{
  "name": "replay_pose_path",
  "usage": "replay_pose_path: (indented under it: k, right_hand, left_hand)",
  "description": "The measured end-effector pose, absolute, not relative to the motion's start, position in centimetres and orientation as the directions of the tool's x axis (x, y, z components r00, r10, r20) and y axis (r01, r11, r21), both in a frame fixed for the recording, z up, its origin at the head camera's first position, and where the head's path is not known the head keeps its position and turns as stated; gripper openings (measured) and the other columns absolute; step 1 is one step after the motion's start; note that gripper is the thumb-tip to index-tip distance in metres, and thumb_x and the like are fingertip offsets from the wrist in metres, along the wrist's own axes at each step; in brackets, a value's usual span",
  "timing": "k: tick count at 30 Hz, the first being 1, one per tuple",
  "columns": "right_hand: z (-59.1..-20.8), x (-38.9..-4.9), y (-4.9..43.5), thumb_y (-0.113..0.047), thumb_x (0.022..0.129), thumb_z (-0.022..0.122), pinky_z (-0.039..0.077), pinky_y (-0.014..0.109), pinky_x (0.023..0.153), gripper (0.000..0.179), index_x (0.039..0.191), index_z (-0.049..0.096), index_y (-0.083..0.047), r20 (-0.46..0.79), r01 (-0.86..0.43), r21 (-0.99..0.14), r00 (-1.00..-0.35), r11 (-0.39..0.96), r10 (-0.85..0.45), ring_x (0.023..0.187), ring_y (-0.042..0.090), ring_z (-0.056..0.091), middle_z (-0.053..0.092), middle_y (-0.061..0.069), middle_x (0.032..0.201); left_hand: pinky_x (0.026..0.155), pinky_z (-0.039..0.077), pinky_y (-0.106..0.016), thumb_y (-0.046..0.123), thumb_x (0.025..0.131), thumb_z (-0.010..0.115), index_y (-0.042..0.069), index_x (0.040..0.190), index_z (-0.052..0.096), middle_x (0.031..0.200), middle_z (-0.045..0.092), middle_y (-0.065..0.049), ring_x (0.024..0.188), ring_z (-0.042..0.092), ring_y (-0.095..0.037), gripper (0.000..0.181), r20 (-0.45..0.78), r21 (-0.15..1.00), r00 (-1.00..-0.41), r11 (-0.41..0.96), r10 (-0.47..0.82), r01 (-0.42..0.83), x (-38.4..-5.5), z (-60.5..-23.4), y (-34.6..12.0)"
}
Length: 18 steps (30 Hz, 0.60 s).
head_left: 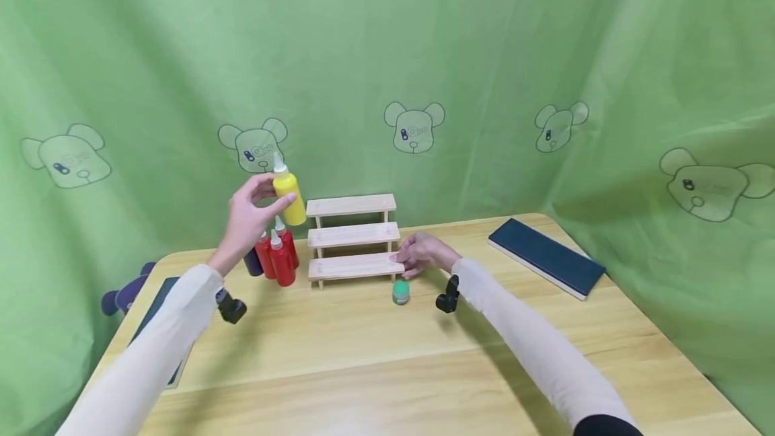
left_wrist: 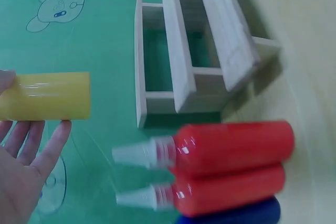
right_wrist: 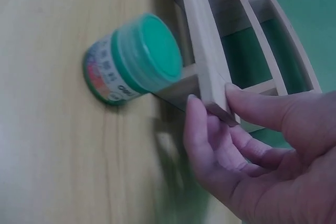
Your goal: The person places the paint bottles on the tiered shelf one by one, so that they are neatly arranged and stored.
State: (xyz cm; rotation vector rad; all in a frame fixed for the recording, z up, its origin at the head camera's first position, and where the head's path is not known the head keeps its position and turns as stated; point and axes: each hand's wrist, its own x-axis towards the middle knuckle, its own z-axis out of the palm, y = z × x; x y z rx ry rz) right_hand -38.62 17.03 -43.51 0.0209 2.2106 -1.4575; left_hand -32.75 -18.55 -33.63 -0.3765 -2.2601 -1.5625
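Observation:
My left hand grips a yellow squeeze bottle with a white nozzle, held up at the left of a three-step wooden shelf. In the left wrist view the bottle lies between thumb and fingers. Below that hand stand several red squeeze bottles and a dark blue bottle. My right hand pinches the right end of the shelf's lowest step between thumb and fingers. Just in front of that end is a small jar with a green lid.
A dark blue flat board lies at the table's right rear. Another dark flat item lies along the left edge, partly behind my left sleeve. A purple object shows beyond the left edge. Green curtain hangs behind the table.

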Motion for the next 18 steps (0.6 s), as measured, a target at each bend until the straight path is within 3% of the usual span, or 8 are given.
replay_pose_path:
  k: [6,12,18]
  right_hand:
    - [-43.4,-38.8,17.0,-0.004,0.096,0.073,0.066,0.033,0.075,0.018,0.104,0.058,0.000,-0.430,0.294,-0.848,-0.868,0.440,-0.250,0.076,0.021,0.065,0.063,0.010,0.089]
    - [-43.3,-38.6,17.1,-0.003,0.096,0.074,0.066,0.031,0.070,0.017,0.103,0.058,0.000,-0.430,0.294,-0.856,-0.862,0.425,-0.269,0.071,0.019,0.064,0.062,0.009,0.086]
    - [-43.2,-38.4,17.3,-0.004,0.096,0.073,0.066,0.034,0.077,0.018,0.104,0.058,0.001,-0.425,0.293,-0.859,-0.865,0.419,-0.266,0.072,0.019,0.065,0.063,0.009,0.086]
  left_hand:
    - [0.112,0.051,-0.049,0.025,0.095,0.079,0.001,0.140,0.054,0.135,0.064,-0.020,0.125,0.062,-0.033,0.057,0.415,0.858,-0.910,0.328,0.009,0.395,-35.1,-33.7,-15.7]
    - [0.112,0.051,-0.049,0.024,0.094,0.080,0.002,0.139,0.054,0.136,0.063,-0.019,0.126,0.060,-0.035,0.056,0.385,0.877,-0.923,0.304,0.019,0.372,-36.9,-34.3,-13.5]
    - [0.112,0.050,-0.048,0.021,0.094,0.081,0.002,0.138,0.056,0.135,0.063,-0.019,0.125,0.060,-0.035,0.054,0.382,0.883,-0.924,0.291,0.013,0.369,-38.2,-34.7,-11.8]
